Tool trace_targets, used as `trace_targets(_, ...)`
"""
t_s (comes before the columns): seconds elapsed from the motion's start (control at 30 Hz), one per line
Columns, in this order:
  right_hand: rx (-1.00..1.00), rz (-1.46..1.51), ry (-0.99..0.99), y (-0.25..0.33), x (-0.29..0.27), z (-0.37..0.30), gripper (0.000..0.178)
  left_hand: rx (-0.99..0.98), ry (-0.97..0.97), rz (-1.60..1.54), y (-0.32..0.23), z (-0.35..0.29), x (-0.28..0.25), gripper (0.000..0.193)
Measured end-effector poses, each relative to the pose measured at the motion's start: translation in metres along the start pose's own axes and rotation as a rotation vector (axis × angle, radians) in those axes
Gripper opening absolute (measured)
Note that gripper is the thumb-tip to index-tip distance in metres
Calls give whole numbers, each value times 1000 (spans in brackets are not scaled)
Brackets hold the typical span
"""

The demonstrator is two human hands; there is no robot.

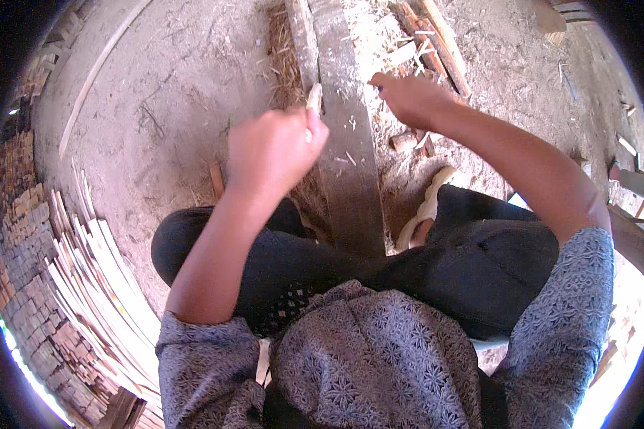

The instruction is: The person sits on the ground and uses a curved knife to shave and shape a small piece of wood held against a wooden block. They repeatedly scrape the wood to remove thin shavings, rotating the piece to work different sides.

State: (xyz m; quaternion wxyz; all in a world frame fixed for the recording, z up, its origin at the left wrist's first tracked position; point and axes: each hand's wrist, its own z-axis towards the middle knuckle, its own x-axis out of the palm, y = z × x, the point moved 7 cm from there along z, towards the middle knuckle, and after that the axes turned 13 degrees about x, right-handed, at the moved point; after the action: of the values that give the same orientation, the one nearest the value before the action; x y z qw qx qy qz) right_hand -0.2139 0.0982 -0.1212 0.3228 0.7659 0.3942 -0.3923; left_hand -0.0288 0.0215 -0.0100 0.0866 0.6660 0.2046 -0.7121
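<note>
My left hand (275, 150) is closed in a fist left of a long grey wooden plank (350, 193). A short pale piece (315, 95), seemingly a sliver of wood, sticks up from that fist by the thumb. On the plank's other side, my right hand (416, 101) hovers near the wood shavings with its fingers curled in. Whatever it may hold is hidden or too small to name. The hands are apart. The left one is slightly blurred.
Cut sticks (433, 46) and pale wood shavings (368, 43) lie right of the plank. A rough log (304, 43) runs along its far left side. Long pale wooden strips (100, 279) lie at the left, beside stacked wood pieces (21, 236). A sandal (433, 204) shows near the plank.
</note>
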Motion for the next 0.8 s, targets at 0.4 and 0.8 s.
trace_targets(0.4, -124, 139, 92, 54, -19, -55, 30, 155, -56, 71, -5, -6, 5, 33)
trace_targets(0.8, -112, 322, 123, 54, -43, -46, 30, 50, 18, 50, 12, -8, 2, 34)
